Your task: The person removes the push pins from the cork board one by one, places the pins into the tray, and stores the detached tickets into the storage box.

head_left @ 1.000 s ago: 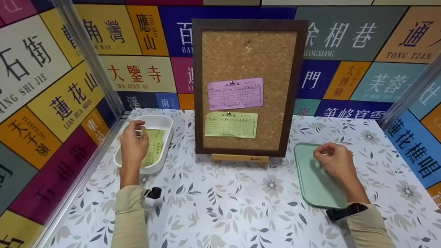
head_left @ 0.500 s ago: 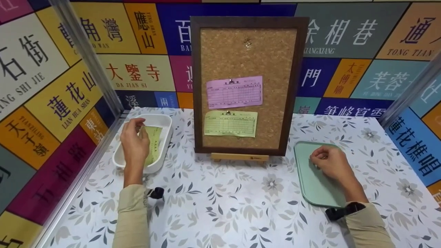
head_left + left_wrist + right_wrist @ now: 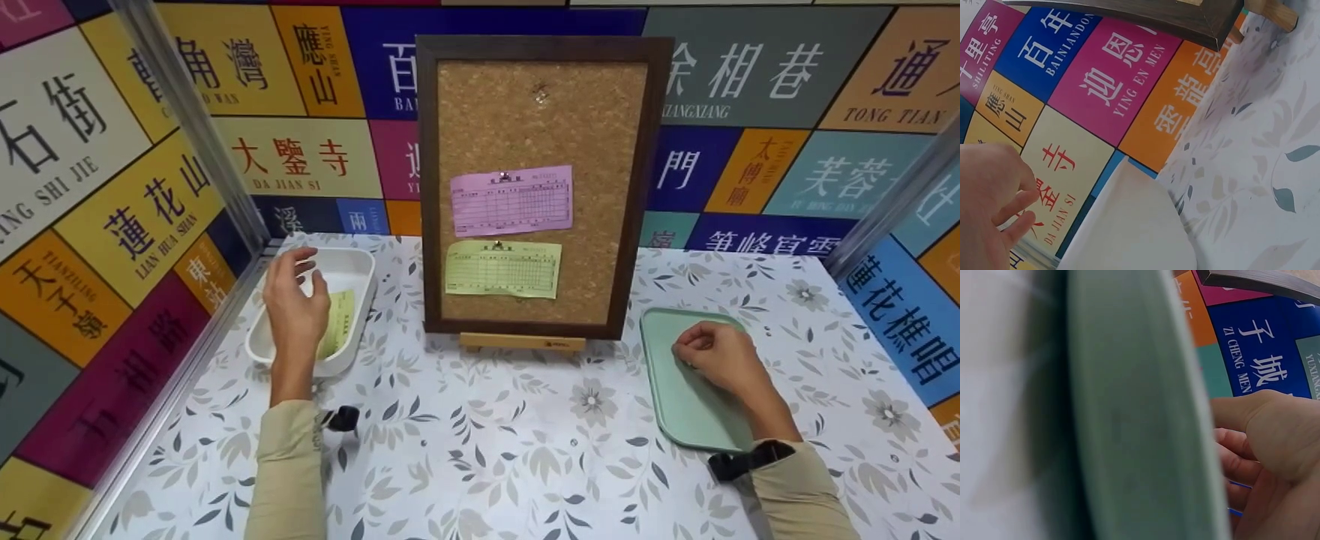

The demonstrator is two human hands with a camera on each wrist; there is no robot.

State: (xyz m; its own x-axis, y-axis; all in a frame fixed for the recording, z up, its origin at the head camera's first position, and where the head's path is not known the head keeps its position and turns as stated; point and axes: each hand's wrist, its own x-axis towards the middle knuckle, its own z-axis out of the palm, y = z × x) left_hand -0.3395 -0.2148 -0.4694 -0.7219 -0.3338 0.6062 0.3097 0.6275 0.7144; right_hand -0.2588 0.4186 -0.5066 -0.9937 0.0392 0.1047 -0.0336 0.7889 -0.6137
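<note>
My left hand (image 3: 295,307) hangs over a white tray (image 3: 365,262) on the left, thumb and forefinger apart. A yellow-green printed slip (image 3: 340,319) lies in that tray, partly hidden behind the hand. In the left wrist view, nothing shows between the fingers. On the right, my right hand (image 3: 721,361) is over a shallow green tray (image 3: 660,352), fingers curled and the thumb tip close to the forefinger. No held thing is visible there; the green tray's edge hides the fingertips in the right wrist view.
A framed cork board (image 3: 585,135) stands on a wooden easel (image 3: 525,343) at the back middle. A pink slip (image 3: 511,202) and a green slip (image 3: 502,270) are pinned to it. Clear pins (image 3: 540,94) cluster near its top. Patterned walls close in the back and sides.
The left thumb has moved away from the forefinger, and the yellow-green slip sits lower in the white tray. My right hand has shifted slightly left and down over the green tray.
</note>
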